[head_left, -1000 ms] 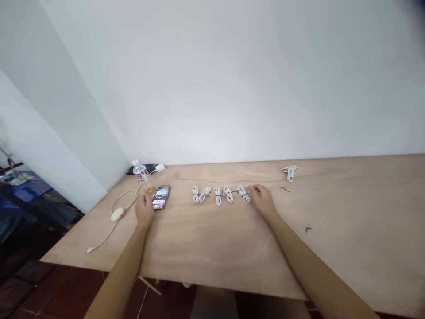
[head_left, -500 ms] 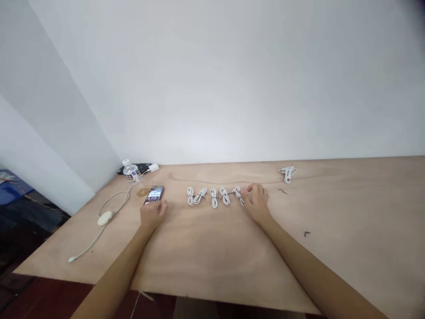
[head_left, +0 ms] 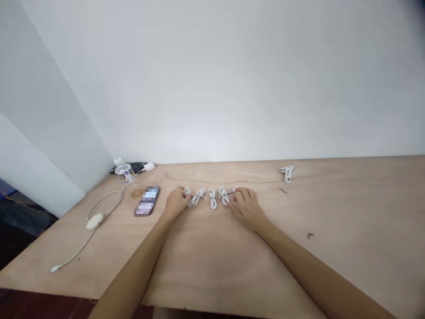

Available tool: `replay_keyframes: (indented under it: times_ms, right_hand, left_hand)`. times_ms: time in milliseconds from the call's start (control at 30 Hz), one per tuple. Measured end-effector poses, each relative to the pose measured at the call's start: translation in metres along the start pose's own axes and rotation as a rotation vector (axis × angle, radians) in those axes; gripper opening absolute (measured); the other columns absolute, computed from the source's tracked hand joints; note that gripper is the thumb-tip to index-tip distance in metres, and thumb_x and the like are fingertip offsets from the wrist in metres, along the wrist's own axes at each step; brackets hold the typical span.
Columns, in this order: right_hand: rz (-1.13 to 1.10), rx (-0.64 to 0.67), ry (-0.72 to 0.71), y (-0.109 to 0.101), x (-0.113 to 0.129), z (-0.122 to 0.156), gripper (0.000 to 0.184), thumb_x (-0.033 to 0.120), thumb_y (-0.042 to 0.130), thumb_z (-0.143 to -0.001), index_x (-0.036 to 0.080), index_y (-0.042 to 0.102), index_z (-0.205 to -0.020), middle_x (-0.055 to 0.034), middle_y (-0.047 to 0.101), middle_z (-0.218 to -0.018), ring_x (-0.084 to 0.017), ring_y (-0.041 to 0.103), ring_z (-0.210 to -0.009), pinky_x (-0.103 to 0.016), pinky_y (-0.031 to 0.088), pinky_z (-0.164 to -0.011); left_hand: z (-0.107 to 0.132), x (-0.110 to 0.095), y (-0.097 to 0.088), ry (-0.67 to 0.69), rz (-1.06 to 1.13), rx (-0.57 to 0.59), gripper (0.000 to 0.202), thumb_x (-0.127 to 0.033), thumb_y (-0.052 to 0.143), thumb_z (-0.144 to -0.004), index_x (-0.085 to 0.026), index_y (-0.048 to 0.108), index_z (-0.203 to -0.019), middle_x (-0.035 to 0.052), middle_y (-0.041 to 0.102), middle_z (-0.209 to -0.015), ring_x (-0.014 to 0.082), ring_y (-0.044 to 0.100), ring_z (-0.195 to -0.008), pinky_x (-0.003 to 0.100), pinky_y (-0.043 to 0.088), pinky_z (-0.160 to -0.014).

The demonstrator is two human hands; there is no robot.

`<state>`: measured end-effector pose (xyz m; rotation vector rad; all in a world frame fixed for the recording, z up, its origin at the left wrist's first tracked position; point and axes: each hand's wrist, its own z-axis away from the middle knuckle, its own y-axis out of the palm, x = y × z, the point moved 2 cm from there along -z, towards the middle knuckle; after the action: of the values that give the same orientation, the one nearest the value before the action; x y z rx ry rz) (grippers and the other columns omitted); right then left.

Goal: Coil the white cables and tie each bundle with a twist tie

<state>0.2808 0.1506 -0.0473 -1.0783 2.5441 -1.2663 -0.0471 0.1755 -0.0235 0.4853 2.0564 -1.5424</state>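
Five coiled white cables (head_left: pixel 212 198) in a row on the plywood worktop (head_left: pixel 318 266), a sixth coiled cable (head_left: pixel 287 174) off far right. Left hand (head_left: pixel 176 202) pinching the leftmost coil (head_left: pixel 187 195). Right hand (head_left: pixel 246 208) spread over the last two coils (head_left: pixel 225 196), grip unclear. Phone (head_left: pixel 147 201) beside left hand.

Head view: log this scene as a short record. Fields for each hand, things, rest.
left hand: fingertips at the left end of the row; grip unclear
right hand: resting over the row's right end; grip unclear
things: row of white coiled cables, linked by thin dark wire
rest: black-cased smartphone with blurred screen; clear plastic water bottle; white plug charger; loose white cable; small white bundled cable; pale plywood table
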Motion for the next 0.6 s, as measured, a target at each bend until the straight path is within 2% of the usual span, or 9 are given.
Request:
replay_keyframes:
  times_ms: [167,267,367,467,533,600]
  right_hand:
    - [-0.057,0.011,0.037,0.002,0.000,-0.003,0.019,0.040,0.055,-0.105,0.023,0.062,-0.104,-0.0145,0.061,-0.123,-0.035,0.051,-0.117,-0.055,0.041,-0.102]
    - [-0.104,-0.004,0.043,0.000,0.007,-0.005,0.015,0.037,0.056,-0.104,0.023,0.061,-0.106,-0.0142,0.062,-0.121,-0.035,0.052,-0.118,-0.055,0.041,-0.103]
    - [-0.155,-0.028,-0.008,-0.003,0.016,-0.006,0.011,0.031,0.056,-0.103,0.024,0.062,-0.111,-0.0132,0.063,-0.121,-0.034,0.053,-0.118,-0.057,0.042,-0.104]
    - [-0.206,-0.059,-0.114,-0.007,0.024,-0.007,0.015,0.024,0.057,-0.103,0.026,0.061,-0.118,-0.0114,0.065,-0.118,-0.032,0.057,-0.115,-0.057,0.043,-0.105]
    - [-0.228,-0.074,-0.172,-0.011,0.028,-0.008,0.022,0.021,0.059,-0.103,0.027,0.061,-0.124,-0.0111,0.066,-0.115,-0.031,0.059,-0.112,-0.055,0.047,-0.101]
    - [-0.237,-0.081,-0.196,-0.015,0.031,-0.008,0.028,0.020,0.063,-0.102,0.027,0.061,-0.129,-0.0116,0.066,-0.115,-0.030,0.060,-0.111,-0.052,0.050,-0.098]
  left_hand:
    - [0.002,0.006,0.000,-0.044,0.232,-0.007,0.057,-0.036,0.074,-0.087,-0.014,0.062,-0.138,0.0135,0.080,-0.102,0.0299,0.074,-0.095,0.037,0.050,-0.082]
    - [0.008,-0.003,-0.006,-0.049,0.416,-0.015,0.049,-0.043,0.072,-0.090,-0.013,0.069,-0.129,0.0162,0.079,-0.109,0.0285,0.074,-0.094,0.036,0.053,-0.079]
    - [0.019,-0.023,-0.008,-0.021,0.610,0.026,0.048,-0.052,0.075,-0.088,-0.015,0.074,-0.119,0.0153,0.078,-0.114,0.0284,0.075,-0.097,0.035,0.056,-0.079]
    - [0.035,-0.044,0.001,-0.003,0.788,0.131,0.052,-0.055,0.077,-0.088,-0.017,0.072,-0.123,0.0150,0.078,-0.119,0.0284,0.076,-0.105,0.036,0.059,-0.086]
    - [0.047,-0.057,0.012,-0.027,0.920,0.232,0.054,-0.054,0.080,-0.087,-0.018,0.071,-0.125,0.0143,0.080,-0.115,0.0268,0.078,-0.099,0.037,0.060,-0.085]
    - [0.060,-0.068,0.023,-0.108,1.132,0.379,0.051,-0.047,0.086,-0.084,-0.019,0.072,-0.124,0.0127,0.081,-0.113,0.0246,0.079,-0.092,0.035,0.061,-0.080]
